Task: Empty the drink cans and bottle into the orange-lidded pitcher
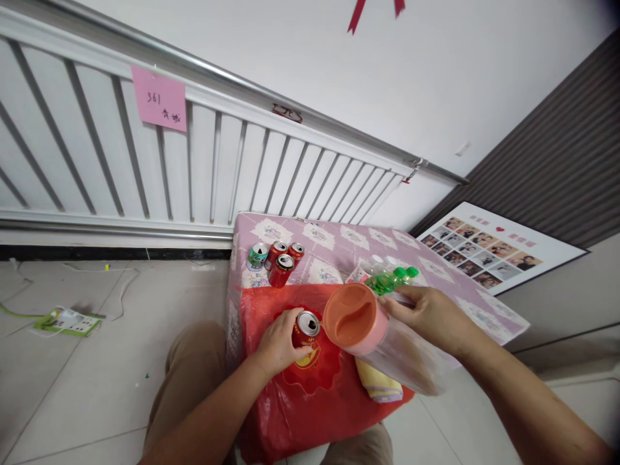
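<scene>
My left hand is wrapped round an opened red drink can, upright over a scalloped red dish. My right hand grips a clear plastic jug with an orange lid. The jug is tilted, its lid end towards the can and close to its top. Its body is smeared by motion and holds something brownish, low down. Under the jug lies a folded yellow cloth. Whether any liquid leaves the jug cannot be made out.
A red plastic sheet covers the near part of a table with a pink patterned cloth. Several cans stand at the back left, green-capped bottles at the right. A white radiator runs behind; a power strip lies on the floor.
</scene>
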Available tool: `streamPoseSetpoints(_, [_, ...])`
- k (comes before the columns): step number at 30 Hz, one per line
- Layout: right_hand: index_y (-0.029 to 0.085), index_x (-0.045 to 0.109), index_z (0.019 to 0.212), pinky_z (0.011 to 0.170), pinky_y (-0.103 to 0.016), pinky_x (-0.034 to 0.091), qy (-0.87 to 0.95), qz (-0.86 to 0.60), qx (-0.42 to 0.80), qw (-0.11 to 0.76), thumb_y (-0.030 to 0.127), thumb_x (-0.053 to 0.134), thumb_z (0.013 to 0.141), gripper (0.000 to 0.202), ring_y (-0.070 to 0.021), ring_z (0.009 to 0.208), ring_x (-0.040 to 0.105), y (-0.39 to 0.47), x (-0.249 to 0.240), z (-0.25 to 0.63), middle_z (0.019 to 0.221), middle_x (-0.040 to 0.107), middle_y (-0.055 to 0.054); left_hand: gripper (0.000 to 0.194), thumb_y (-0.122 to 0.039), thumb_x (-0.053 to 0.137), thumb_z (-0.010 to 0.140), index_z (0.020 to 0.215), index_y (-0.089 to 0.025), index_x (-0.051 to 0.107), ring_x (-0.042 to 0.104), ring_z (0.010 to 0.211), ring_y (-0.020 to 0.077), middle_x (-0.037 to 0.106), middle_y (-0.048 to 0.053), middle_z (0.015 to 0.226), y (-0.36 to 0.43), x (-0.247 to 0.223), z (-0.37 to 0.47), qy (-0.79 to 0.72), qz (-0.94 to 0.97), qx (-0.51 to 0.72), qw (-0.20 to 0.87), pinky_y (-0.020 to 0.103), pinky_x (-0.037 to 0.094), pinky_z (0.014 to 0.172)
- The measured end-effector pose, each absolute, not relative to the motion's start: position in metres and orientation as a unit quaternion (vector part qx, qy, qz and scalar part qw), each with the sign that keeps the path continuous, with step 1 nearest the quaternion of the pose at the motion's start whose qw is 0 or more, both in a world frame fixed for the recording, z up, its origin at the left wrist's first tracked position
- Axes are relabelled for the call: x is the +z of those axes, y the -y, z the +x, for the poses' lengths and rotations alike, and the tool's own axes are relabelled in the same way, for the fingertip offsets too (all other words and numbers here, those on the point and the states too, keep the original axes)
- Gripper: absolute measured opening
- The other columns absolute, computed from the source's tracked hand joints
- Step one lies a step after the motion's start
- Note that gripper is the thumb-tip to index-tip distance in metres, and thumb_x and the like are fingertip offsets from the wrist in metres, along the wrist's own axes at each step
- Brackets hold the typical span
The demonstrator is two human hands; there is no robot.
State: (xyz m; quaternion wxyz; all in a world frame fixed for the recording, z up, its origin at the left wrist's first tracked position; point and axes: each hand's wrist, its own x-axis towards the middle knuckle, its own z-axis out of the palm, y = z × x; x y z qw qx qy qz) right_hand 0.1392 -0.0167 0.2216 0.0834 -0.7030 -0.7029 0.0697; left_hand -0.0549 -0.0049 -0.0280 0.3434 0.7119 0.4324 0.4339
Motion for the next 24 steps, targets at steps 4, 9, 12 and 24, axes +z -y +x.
streamPoseSetpoints(4, [0.022,0.039,0.052,0.047,-0.026,0.028,0.697,-0.708,0.074,0.079,0.054,0.048,0.074,0.039,-0.0113,0.051,0.035,0.0167,0.2212,0.1401,0.052,0.036,0.004,0.079,-0.02,0.08,0.062,0.131,-0.024,0.041,0.054,0.12,0.027,0.056,0.009,0.13,0.0043,-0.0291,-0.0548,-0.43,0.713,0.436,0.34,0.044,0.043,0.104])
streamPoseSetpoints(9, [0.022,0.039,0.051,0.045,-0.025,0.027,0.704,-0.702,0.069,0.082,0.051,0.049,0.075,0.039,-0.0107,0.049,0.035,0.0161,0.2209,0.1403,0.051,0.035,0.004,0.079,-0.021,0.081,0.062,0.13,-0.024,0.042,0.054,0.119,0.027,0.056,0.008,0.129,0.004,-0.0302,-0.0542,-0.431,0.712,0.437,0.342,0.044,0.043,0.103])
streamPoseSetpoints(12, [0.022,0.041,0.051,0.045,-0.025,0.028,0.702,-0.704,0.068,0.081,0.05,0.049,0.075,0.037,-0.0108,0.049,0.036,0.0158,0.2211,0.1395,0.051,0.036,0.004,0.079,-0.02,0.081,0.061,0.13,-0.025,0.042,0.054,0.119,0.0271,0.057,0.008,0.128,0.0038,-0.031,-0.0538,-0.434,0.711,0.435,0.343,0.044,0.043,0.103])
streamPoseSetpoints(24, [0.022,0.038,0.051,0.047,-0.026,0.029,0.707,-0.7,0.054,0.081,0.052,0.049,0.074,0.039,-0.0112,0.05,0.037,0.015,0.2212,0.139,0.051,0.037,0.004,0.079,-0.021,0.081,0.061,0.13,-0.026,0.043,0.054,0.119,0.0277,0.057,0.008,0.129,0.0034,-0.032,-0.0536,-0.435,0.707,0.439,0.344,0.045,0.044,0.103])
